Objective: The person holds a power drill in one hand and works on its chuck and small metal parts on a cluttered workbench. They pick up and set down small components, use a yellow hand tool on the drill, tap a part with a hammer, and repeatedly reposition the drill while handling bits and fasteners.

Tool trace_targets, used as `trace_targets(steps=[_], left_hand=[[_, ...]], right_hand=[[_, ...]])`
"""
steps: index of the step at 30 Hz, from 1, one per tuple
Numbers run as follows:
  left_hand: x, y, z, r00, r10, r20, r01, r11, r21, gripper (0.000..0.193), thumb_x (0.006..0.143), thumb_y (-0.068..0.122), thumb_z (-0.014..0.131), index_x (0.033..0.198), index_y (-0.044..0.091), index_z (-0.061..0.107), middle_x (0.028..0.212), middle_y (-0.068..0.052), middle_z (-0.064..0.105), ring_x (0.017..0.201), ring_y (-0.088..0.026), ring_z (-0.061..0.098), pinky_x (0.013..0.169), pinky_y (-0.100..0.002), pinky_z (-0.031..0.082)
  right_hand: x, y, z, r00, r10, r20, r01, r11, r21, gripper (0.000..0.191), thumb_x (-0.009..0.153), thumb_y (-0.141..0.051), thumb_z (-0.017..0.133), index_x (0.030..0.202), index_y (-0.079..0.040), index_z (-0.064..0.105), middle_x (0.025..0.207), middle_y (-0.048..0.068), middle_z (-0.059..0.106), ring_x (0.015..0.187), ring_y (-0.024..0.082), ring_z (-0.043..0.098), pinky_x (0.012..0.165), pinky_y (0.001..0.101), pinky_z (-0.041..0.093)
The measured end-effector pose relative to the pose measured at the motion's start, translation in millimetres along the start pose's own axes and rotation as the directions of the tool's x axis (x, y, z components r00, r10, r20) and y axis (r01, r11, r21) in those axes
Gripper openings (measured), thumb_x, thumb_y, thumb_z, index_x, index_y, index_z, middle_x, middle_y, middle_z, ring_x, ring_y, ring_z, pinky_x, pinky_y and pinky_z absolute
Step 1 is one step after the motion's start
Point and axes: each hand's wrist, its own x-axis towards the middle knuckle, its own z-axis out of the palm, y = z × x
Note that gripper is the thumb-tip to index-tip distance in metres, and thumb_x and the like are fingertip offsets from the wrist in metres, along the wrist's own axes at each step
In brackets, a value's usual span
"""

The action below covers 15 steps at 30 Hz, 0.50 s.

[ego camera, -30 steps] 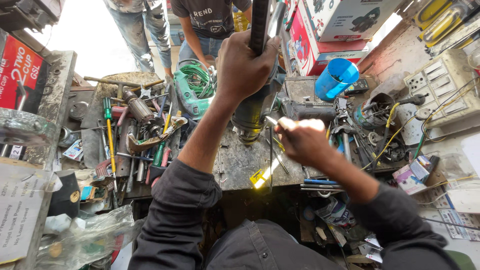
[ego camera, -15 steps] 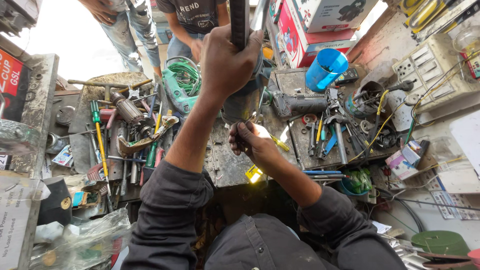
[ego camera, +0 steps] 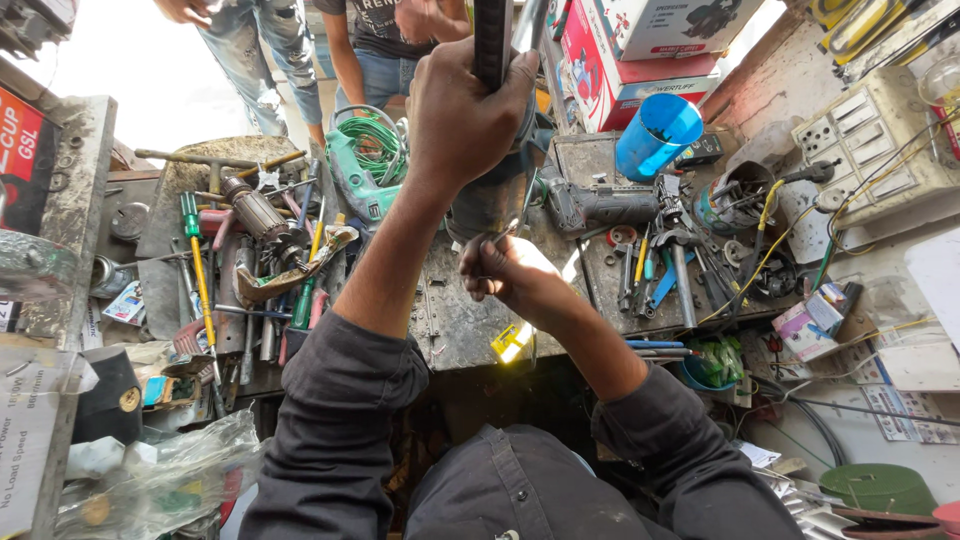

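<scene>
My left hand (ego camera: pixel 465 110) stays clamped around the upright power tool (ego camera: pixel 490 190) standing on the counter (ego camera: pixel 460 330). My right hand (ego camera: pixel 505 275) has dropped from beside the tool to its base, fingers pinching a thin metal tool (ego camera: pixel 512 228) there.

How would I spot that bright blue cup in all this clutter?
Start at the stack of red and white cardboard boxes at the top of the workbench. Just below their right end, beside the grey power drill, lies the blue cup, tipped on its side with its open mouth facing up and right. It is the only plain bright blue cylinder among the dull metal tools.
</scene>
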Motion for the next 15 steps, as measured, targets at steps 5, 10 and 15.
trace_targets(steps=[5,10,15], left_hand=[[2.1,-2.3,2.3,1.000,-0.013,0.020,0.013,0.999,0.033,0.032,0.094,0.026,0.073,0.070,0.005,0.068,0.054,-0.008,0.063,0.048,-0.020,0.065,0.053,-0.038,0.047],[2.5,-4.8,2.5,1.000,0.015,0.010,-0.016,1.000,0.014,0.032,0.094,0.026,0.074,0.070,0.005,0.068,0.055,-0.008,0.063,0.049,-0.020,0.067,0.052,-0.038,0.047],[2.9,-5.2,3.8,1.000,0.007,0.005,-0.007,0.999,0.033,0.032,0.094,0.026,0.074,0.070,0.005,0.068,0.055,-0.008,0.064,0.049,-0.021,0.067,0.053,-0.038,0.047]], right_hand=[[2.7,4.8,-4.5,0.998,-0.019,0.059,0.005,0.974,0.225,0.035,0.104,-0.036,0.065,0.119,-0.004,0.061,0.107,0.004,0.064,0.090,0.015,0.060,0.077,0.0291,0.047],[10.4,5.5,-7.6,0.999,-0.014,0.034,0.008,0.989,0.149,0.037,0.104,-0.036,0.065,0.121,-0.004,0.061,0.105,0.006,0.066,0.088,0.015,0.062,0.076,0.0287,0.048],[10.1,4.3,-4.9,0.999,-0.020,-0.042,0.018,0.998,-0.058,0.030,0.105,-0.028,0.060,0.120,-0.003,0.062,0.104,0.008,0.069,0.088,0.017,0.067,0.076,0.0300,0.051]])
